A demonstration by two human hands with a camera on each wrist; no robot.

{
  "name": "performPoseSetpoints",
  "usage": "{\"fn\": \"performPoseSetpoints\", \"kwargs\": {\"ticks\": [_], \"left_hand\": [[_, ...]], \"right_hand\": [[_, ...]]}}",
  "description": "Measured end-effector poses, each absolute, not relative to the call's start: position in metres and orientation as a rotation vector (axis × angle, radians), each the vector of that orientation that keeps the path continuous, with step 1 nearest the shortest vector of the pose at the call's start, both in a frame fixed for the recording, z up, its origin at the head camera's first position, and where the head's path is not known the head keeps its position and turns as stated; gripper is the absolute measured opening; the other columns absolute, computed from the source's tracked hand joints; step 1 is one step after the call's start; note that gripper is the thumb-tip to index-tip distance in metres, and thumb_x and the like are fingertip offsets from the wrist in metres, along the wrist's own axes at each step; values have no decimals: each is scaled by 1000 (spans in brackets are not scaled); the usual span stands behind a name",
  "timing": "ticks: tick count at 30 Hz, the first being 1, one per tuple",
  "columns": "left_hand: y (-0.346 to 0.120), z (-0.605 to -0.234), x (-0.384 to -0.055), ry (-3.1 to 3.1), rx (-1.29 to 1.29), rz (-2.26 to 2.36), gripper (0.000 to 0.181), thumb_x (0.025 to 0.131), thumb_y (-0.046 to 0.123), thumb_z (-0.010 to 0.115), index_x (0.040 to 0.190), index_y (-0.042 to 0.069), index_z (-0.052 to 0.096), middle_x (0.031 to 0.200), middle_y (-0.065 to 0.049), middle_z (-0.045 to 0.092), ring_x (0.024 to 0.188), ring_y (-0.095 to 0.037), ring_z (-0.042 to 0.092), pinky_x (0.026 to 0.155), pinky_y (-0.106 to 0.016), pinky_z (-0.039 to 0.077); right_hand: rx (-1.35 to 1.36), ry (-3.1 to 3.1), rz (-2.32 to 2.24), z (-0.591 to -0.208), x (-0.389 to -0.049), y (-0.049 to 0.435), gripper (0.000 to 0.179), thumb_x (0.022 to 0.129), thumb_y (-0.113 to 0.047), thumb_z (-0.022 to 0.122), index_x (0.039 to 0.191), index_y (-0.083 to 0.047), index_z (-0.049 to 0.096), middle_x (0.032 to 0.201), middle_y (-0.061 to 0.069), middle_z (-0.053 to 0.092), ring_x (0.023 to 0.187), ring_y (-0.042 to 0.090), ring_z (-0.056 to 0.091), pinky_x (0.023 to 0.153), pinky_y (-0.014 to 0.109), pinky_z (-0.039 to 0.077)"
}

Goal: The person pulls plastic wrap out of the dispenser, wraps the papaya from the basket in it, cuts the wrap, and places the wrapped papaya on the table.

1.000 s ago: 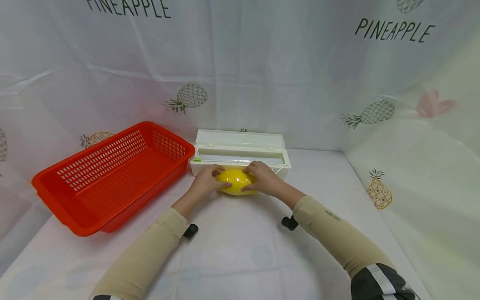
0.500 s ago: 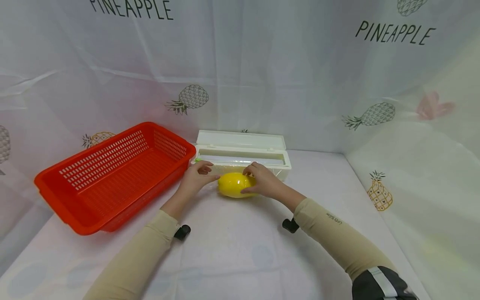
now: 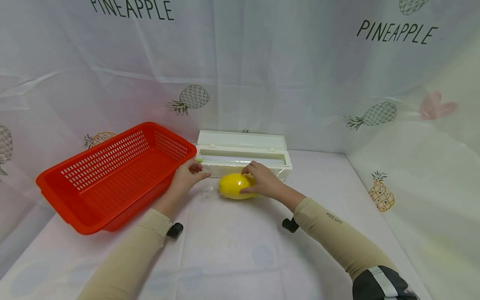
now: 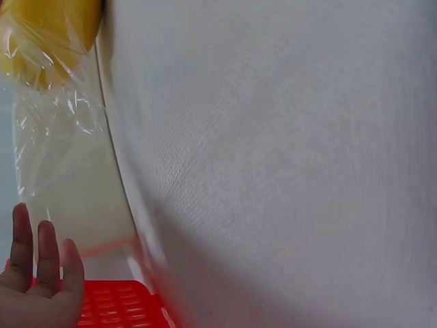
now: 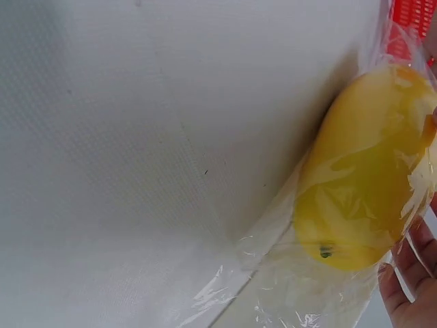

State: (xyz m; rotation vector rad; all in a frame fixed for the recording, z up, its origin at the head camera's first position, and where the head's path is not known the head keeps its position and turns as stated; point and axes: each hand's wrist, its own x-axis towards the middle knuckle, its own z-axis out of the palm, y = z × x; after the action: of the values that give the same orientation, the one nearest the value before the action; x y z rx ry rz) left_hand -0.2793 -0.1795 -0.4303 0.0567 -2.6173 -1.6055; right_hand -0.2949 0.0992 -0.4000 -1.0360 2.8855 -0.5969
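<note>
A glossy yellow oval fruit (image 3: 233, 186) sits on the table, wrapped in clear cling film (image 5: 362, 164) that trails off both ends. My right hand (image 3: 264, 180) holds its right end, thumb on the near side and fingers over the far side. My left hand (image 3: 184, 178) is apart from the fruit, to its left, beside the red basket's corner. Its fingers (image 4: 48, 253) are extended with nothing between them. Just behind the fruit stands a white cling film dispenser (image 3: 221, 171) with its lid up. In the left wrist view, film stretches along the dispenser's front.
The red plastic basket (image 3: 165, 185) stands at the left, its right corner against the dispenser's left end. A pineapple-print curtain (image 3: 262, 83) hangs close behind the dispenser and along the right side. White cloth (image 3: 232, 250) covers the table.
My left hand has let go of the fruit's left end and moved left toward the basket. The fruit has shifted slightly toward me, and my right hand has stayed on it.
</note>
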Motion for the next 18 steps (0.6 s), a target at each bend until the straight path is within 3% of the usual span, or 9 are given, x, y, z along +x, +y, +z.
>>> {"fn": "performPoseSetpoints", "kwargs": {"ticks": [8, 18], "left_hand": [[-183, -427, -285, -2655, 65, -1560, 44, 81, 29, 81, 111, 7, 58, 107, -12, 58, 99, -29, 53, 86, -37, 52], [-188, -424, -294, -2693, 108, -1537, 46, 80, 30, 82, 111, 10, 54, 94, -12, 53, 85, -27, 50, 68, -30, 49]], "right_hand": [[-1066, 2879, -574, -397, -296, 97, 58, 75, -41, 84, 117, -10, 59, 116, 4, 56, 110, 22, 53, 100, 39, 43], [-1099, 2828, -566, -386, -297, 89, 57, 77, -40, 83, 119, -11, 60, 116, 2, 56, 110, 22, 53, 100, 38, 43]]}}
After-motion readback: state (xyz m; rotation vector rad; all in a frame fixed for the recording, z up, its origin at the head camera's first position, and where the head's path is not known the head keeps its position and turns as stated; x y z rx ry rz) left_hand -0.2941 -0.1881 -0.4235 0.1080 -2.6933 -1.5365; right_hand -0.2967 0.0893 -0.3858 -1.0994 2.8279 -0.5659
